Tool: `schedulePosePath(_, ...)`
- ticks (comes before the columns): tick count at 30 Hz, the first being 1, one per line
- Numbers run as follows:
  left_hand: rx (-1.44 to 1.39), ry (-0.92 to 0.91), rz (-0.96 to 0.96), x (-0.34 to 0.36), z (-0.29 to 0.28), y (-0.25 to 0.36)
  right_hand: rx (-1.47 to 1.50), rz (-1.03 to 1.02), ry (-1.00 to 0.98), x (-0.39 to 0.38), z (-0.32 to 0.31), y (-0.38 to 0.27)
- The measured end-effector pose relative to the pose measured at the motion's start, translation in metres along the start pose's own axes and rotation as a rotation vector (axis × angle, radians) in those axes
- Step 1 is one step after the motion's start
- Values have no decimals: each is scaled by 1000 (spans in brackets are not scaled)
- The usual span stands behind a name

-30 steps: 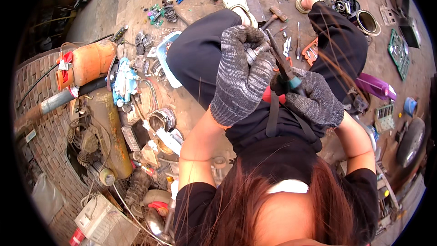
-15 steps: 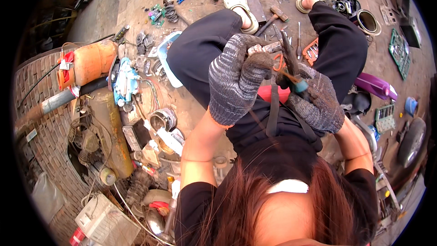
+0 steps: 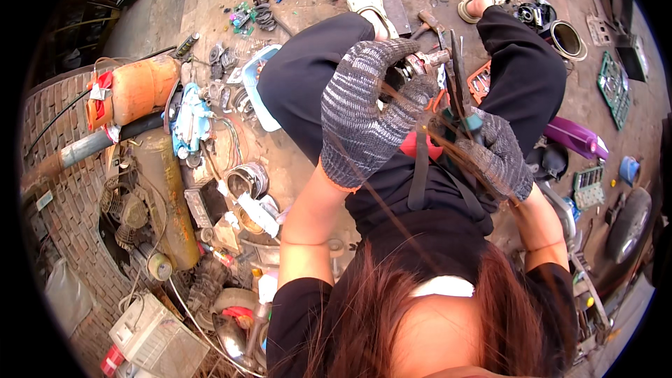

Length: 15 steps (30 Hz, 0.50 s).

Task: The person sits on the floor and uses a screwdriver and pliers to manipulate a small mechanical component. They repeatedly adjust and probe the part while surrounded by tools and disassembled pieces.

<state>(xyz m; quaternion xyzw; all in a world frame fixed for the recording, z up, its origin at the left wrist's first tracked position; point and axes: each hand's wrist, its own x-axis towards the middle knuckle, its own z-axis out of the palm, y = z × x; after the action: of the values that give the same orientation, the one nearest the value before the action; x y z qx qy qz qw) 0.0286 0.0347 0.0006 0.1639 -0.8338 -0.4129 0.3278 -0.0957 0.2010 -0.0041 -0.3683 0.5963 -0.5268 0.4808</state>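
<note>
Both my hands wear grey knitted work gloves and are raised over my lap. My left hand (image 3: 364,115) is closed around a small worn metal part (image 3: 418,64), which shows between thumb and fingers. In my right hand (image 3: 498,157) are dark pliers (image 3: 456,84) with teal grips, their long jaws pointing away from me. The jaws stand just right of the metal part; I cannot tell whether they touch it. Some of the right fingers are hidden behind the pliers. A hammer (image 3: 430,22) lies on the ground beyond my hands.
An orange gas cylinder (image 3: 143,91) lies at the left beside a rusty yellow cylinder (image 3: 168,196). A light blue basin (image 3: 253,91) stands by my left leg. To the right are a purple bottle (image 3: 575,138), a green socket tray (image 3: 613,87) and an orange tool tray (image 3: 480,82).
The metal part in my left hand has turned and shows more of its end. My right hand and the pliers have shifted slightly, with the jaws now more upright.
</note>
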Motion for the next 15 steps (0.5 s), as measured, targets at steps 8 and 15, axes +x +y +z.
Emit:
schedulePosePath(8, -42, 11, -46, -3, 1, 5, 32, -4, -4, 3, 3, 4)
schedulePosePath(15, -24, 2, -82, -6, 2, -3, -50, 35, 14, -2, -1, 7)
